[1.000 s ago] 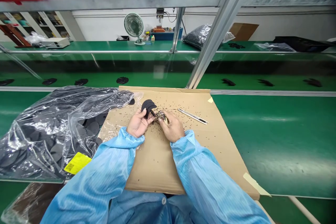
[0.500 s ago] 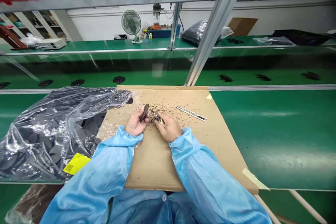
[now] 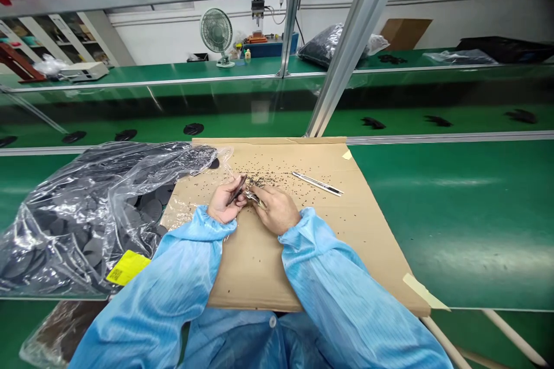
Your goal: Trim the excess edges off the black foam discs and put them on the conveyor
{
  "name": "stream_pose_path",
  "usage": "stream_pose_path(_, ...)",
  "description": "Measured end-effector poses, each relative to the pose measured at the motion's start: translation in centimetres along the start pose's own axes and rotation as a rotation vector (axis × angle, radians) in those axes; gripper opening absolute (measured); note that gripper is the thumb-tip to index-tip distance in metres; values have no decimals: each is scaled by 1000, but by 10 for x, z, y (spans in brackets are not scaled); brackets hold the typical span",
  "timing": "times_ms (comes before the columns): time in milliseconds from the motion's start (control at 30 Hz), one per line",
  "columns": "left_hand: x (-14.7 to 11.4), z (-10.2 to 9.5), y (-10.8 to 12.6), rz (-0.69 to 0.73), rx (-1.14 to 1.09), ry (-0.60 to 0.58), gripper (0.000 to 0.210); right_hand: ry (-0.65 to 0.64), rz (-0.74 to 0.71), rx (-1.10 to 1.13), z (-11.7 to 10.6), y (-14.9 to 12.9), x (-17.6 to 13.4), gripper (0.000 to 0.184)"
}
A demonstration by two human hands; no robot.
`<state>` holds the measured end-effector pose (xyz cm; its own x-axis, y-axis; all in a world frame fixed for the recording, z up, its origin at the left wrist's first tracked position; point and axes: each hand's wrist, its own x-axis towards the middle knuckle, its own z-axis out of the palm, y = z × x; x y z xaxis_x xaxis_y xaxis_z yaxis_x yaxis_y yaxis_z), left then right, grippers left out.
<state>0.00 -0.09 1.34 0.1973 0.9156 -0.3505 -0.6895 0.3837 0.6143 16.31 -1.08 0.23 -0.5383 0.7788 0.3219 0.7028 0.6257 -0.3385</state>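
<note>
My left hand (image 3: 224,202) pinches a thin black disc (image 3: 237,189), tilted nearly edge-on. In my right hand (image 3: 277,207) is a small shiny metal nail clipper (image 3: 254,198), partly covered by the fingers. The clipper's tip is close to the disc's edge; whether they touch I cannot tell. Beneath both hands lies a cardboard sheet (image 3: 259,277), strewn with tiny black scraps (image 3: 259,180), thickest just beyond the fingers. A slim utility knife (image 3: 317,183) rests on the cardboard to the right of my hands.
A clear plastic bag (image 3: 64,230) full of black discs, with a yellow label (image 3: 128,267), sits at the left. Beyond the cardboard runs a green belt (image 3: 242,127) carrying spaced black pieces. A metal post (image 3: 341,63) rises behind the cardboard. Tape (image 3: 426,293) holds its right corner.
The disc has tipped lower in my left hand, and the clipper has shifted slightly left, closer to it. The view has moved a little.
</note>
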Motion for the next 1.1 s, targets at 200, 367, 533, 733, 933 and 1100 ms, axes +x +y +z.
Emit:
stream_pose_path(200,0,1,-1,7,46,32,12,-48,13,-36,-4,-3,0,34)
stream_pose_path(367,0,2,-3,35,58,53,12,-97,32,-118,-10,-7,1,34)
stream_pose_path(533,2,2,-5,65,57,97,10,-139,51,-153,-11,-9,3,33)
stream_pose_path(733,4,2,-6,60,62,118,14,-163,97,-116,-7,-9,2,32)
stream_pose_path(933,3,4,-4,71,-64,95,8,106,161,293,2,-2,0,31)
stream_pose_path(1100,11,2,-8,216,-82,164,18,55,366,1139,-11,15,5,39)
